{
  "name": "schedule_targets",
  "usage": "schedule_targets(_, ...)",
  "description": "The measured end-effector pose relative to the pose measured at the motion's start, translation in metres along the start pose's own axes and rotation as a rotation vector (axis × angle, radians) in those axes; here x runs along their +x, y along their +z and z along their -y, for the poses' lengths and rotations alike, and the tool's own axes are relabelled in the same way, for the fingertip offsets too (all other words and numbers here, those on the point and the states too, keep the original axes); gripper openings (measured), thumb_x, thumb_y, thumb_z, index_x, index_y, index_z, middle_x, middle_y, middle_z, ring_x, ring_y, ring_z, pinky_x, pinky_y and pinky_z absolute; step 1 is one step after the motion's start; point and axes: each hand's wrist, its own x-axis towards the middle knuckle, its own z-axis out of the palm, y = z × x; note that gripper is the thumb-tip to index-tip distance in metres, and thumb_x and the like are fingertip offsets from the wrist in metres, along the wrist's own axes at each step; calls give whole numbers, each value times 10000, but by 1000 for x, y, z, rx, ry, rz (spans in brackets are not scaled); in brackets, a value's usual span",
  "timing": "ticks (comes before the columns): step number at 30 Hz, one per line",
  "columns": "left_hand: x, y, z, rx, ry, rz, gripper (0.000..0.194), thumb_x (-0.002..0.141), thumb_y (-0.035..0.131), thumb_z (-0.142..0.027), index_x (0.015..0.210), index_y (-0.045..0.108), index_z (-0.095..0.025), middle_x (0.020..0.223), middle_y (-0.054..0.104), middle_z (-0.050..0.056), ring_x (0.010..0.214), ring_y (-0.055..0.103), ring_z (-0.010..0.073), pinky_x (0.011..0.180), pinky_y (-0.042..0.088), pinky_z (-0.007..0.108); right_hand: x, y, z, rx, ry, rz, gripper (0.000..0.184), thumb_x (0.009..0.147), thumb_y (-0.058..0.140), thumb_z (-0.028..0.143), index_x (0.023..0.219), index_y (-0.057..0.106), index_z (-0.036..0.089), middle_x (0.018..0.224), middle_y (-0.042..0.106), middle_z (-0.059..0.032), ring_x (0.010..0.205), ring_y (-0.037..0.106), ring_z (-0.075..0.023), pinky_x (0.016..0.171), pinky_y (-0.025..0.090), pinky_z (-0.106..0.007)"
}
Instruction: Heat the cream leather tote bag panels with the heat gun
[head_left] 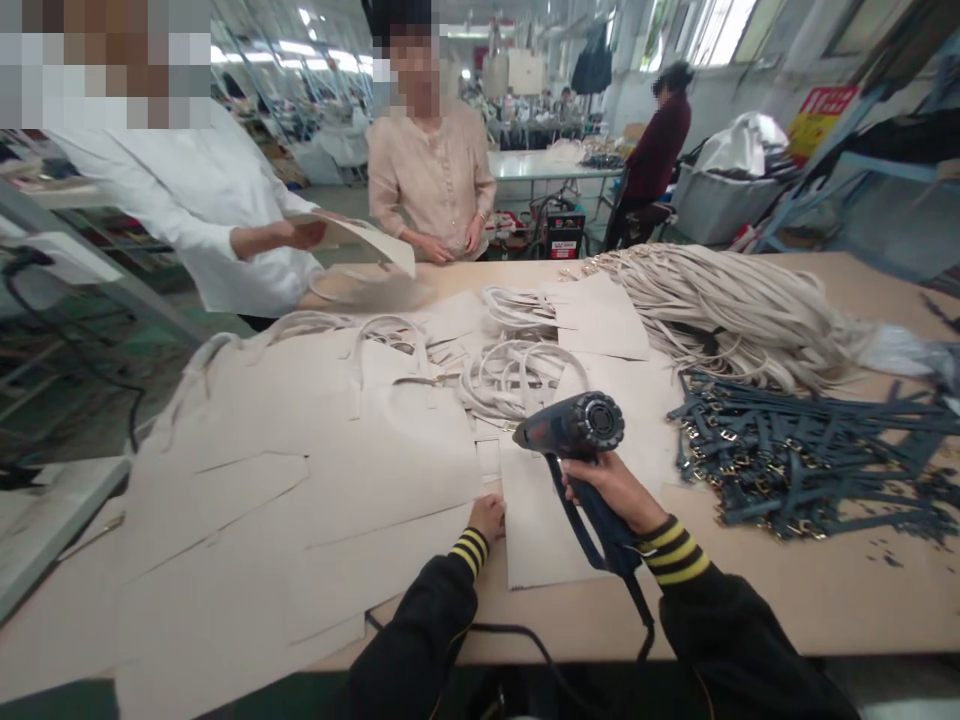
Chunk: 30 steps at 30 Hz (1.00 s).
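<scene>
My right hand (619,490) is wrapped around the handle of a dark blue heat gun (570,425), its nozzle pointing left above the work. My left hand (489,517) rests with curled fingers at the left edge of a flat beige panel (551,540); what its fingers pinch, if anything, is hidden. Just beyond that hand lies a small pale strip (487,460). Coiled beige straps (499,380) lie past the nozzle. To the left spreads a stack of large beige panels (375,450), several with strap handles. The gun's black cord (525,632) runs along the table's front edge.
Dark blue buckled straps (795,460) are heaped at right, with a long bundle of beige straps (735,300) behind them. Across the table (787,590), one person in white (187,200) holds a beige panel; another in a beige blouse (431,180) stands alongside.
</scene>
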Motion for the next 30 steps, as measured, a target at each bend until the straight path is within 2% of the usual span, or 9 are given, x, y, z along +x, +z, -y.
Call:
schedule_targets(6,0,-2,-4,-183,-103,83,125,784,399,-137,670,449,-151,463,376,-85,415,428,50,493,445,212,-85,-49,-13,-179,36,-336,243,660,668,362,746,583,151,610,606,-16,531,568,-159,499,471,-275)
schedule_targets(10,6,-4,-4,-187,-130,117,112,808,476,-213,753,508,-120,524,451,-65,466,470,49,496,446,204,-152,-75,-32,-295,223,-585,244,595,694,388,672,615,170,556,632,-37,526,580,-203,492,474,-297)
schedule_targets(12,11,-3,-3,-163,-123,120,134,811,484,-238,769,523,-116,553,476,-56,484,477,50,500,442,203,-181,-72,-40,-332,330,-531,248,610,668,417,651,642,173,586,654,-56,571,600,-229,536,485,-311)
schedule_targets(14,17,0,-2,-121,-94,104,165,812,485,-264,762,531,-114,579,495,-48,499,477,52,499,429,200,-197,-53,-43,-377,385,-377,270,640,638,440,650,659,171,630,665,-60,621,606,-233,607,483,-312)
schedule_targets(18,30,1,-10,5,17,36,227,795,510,-302,677,532,-109,606,510,-37,529,467,58,512,401,202,-191,7,-43,-407,327,21,346,748,516,462,653,644,155,654,645,-47,652,576,-201,664,442,-305)
schedule_targets(20,36,0,-16,70,77,6,249,789,518,-317,651,528,-109,614,513,-35,553,475,65,536,405,211,-182,27,-39,-423,293,124,349,760,498,445,616,619,152,635,629,-42,637,559,-187,650,429,-296)
schedule_targets(22,40,-1,-20,118,118,-10,263,793,510,-337,667,535,-109,633,525,-30,575,490,73,555,417,222,-178,32,-35,-471,297,116,342,753,502,439,591,597,154,617,614,-39,623,544,-180,634,418,-292)
schedule_targets(26,41,-1,-21,165,144,-21,268,808,485,-358,741,551,-107,687,549,-16,597,510,78,561,436,230,-186,16,-27,-517,351,-17,376,732,500,493,572,580,162,604,599,-40,617,534,-189,623,412,-302)
schedule_targets(30,40,-1,-23,192,161,-36,277,802,493,-359,704,545,-105,661,535,-24,593,505,81,561,429,228,-188,12,-26,-386,335,93,369,745,508,482,652,613,141,626,611,-46,644,549,-189,656,418,-299)
